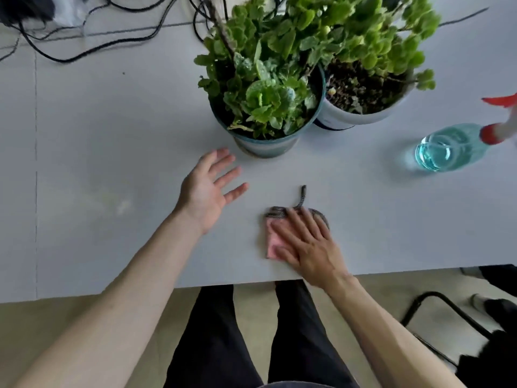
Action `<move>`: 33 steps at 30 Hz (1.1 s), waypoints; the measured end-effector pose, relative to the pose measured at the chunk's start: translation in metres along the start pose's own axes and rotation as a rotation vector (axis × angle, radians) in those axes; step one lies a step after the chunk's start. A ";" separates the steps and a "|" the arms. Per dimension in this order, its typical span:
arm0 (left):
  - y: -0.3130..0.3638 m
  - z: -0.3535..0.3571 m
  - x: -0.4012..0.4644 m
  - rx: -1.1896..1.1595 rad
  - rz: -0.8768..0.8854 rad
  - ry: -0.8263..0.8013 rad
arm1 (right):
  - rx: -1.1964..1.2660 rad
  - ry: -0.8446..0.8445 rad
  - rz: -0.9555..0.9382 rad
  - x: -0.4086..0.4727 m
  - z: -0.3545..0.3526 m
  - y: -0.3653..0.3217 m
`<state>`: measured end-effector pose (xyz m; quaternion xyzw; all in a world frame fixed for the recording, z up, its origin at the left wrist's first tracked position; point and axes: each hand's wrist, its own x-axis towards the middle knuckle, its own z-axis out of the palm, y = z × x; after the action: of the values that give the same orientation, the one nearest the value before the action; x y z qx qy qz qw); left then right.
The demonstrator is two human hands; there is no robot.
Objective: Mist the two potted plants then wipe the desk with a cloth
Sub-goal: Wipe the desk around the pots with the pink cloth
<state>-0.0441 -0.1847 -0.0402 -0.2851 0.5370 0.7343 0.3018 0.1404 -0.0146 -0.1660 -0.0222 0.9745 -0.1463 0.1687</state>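
Observation:
Two potted plants stand at the back of the white desk [112, 163]: a teal-rimmed pot [265, 147] in front and a white pot [361, 117] behind it to the right, both with green leaves. A clear spray bottle [447, 148] with blue liquid and a red-and-white nozzle stands at the right. My right hand [305, 242] lies flat on a pink cloth [272, 242] with a grey edge and hanging loop, near the desk's front edge. My left hand [208, 189] hovers over the desk with fingers spread, just left of the teal pot, holding nothing.
Black cables [112, 43] trail across the back left of the desk. A black metal chair frame [447, 317] stands on the floor at the lower right. My legs in dark trousers are below the desk's front edge.

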 end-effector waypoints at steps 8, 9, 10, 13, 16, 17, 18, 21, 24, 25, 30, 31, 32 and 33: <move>0.018 0.043 0.003 -0.240 0.022 -0.028 | 0.214 0.052 0.771 0.003 -0.033 0.059; 0.021 0.043 0.003 -0.245 0.007 -0.034 | 0.241 0.066 0.824 0.013 -0.033 0.050; 0.028 0.041 0.007 -0.258 -0.006 -0.041 | 0.260 0.074 0.849 0.024 -0.033 0.041; 0.053 0.036 0.021 -0.283 -0.011 -0.075 | 0.252 0.077 0.831 0.048 -0.032 0.031; 0.076 0.017 0.037 -0.271 -0.008 -0.136 | 0.212 0.061 0.778 0.070 -0.033 0.020; 0.081 0.009 0.042 -0.263 -0.010 -0.155 | 0.202 0.061 0.754 0.078 -0.034 0.015; 0.085 0.003 0.046 -0.251 -0.009 -0.173 | 0.194 0.067 0.728 0.088 -0.036 0.010; 0.100 -0.015 0.055 -0.219 0.011 -0.210 | 0.145 0.117 0.631 0.124 -0.039 -0.008; 0.113 -0.032 0.058 -0.192 0.017 -0.208 | 0.115 0.053 0.411 0.156 -0.039 -0.047; 0.116 -0.039 0.058 -0.189 0.016 -0.199 | 0.092 0.004 0.286 0.156 -0.035 -0.069; 0.118 -0.069 0.052 -0.137 0.045 -0.085 | -0.071 -0.078 -0.170 0.116 -0.018 -0.071; 0.116 -0.074 0.049 -0.090 0.045 -0.050 | -0.080 -0.064 -0.142 0.119 -0.025 -0.049; 0.115 -0.083 0.044 -0.047 0.045 -0.010 | -0.053 -0.048 -0.052 0.127 -0.033 -0.032; 0.112 -0.092 0.040 -0.020 0.040 0.032 | 0.002 -0.028 0.092 0.134 -0.040 -0.022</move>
<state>-0.1455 -0.2941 -0.0250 -0.2891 0.5398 0.7410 0.2755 0.0011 -0.0367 -0.1666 0.0206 0.9719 -0.1392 0.1888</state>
